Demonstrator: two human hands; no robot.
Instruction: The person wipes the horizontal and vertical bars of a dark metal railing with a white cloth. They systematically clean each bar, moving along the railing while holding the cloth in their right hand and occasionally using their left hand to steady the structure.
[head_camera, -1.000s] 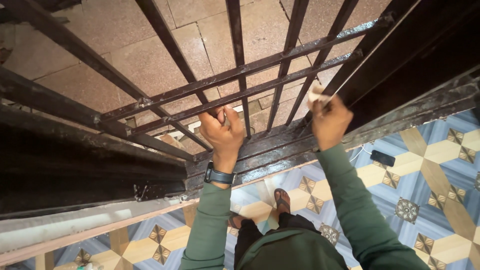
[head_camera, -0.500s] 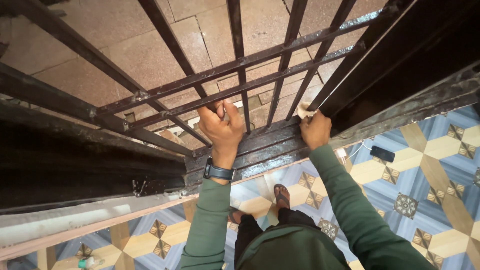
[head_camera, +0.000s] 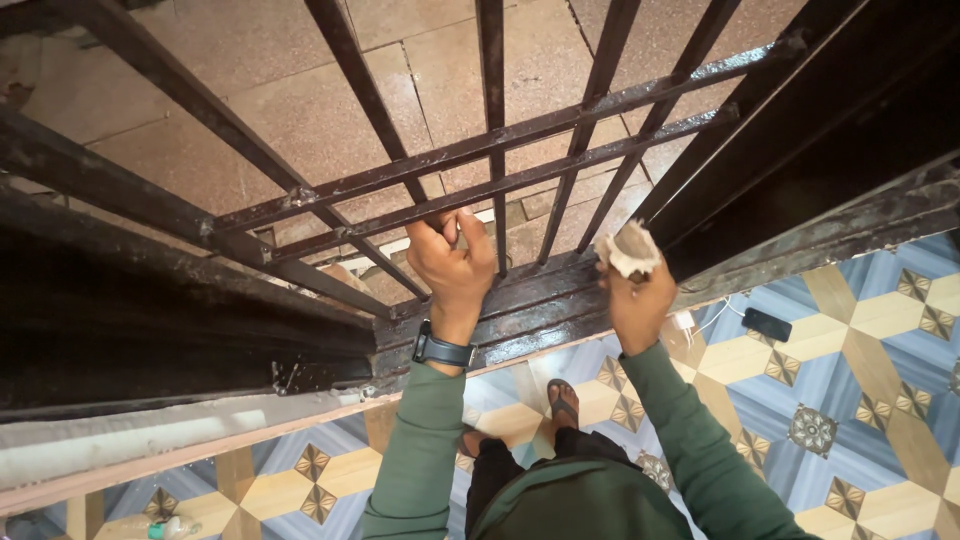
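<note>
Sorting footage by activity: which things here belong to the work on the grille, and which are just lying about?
In use:
left hand gripping a grille bar
right hand holding a crumpled pale pad

Lying about:
dark phone
white cable
small bottle

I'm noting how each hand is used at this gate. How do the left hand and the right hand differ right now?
The left hand is wrapped around a dark metal bar of the gate; the right hand touches no bar that I can see and holds a crumpled pale cloth. The left wrist wears a dark watch; the right wrist is bare. The left hand sits slightly higher in the view. Both reach up from green sleeves.
</note>
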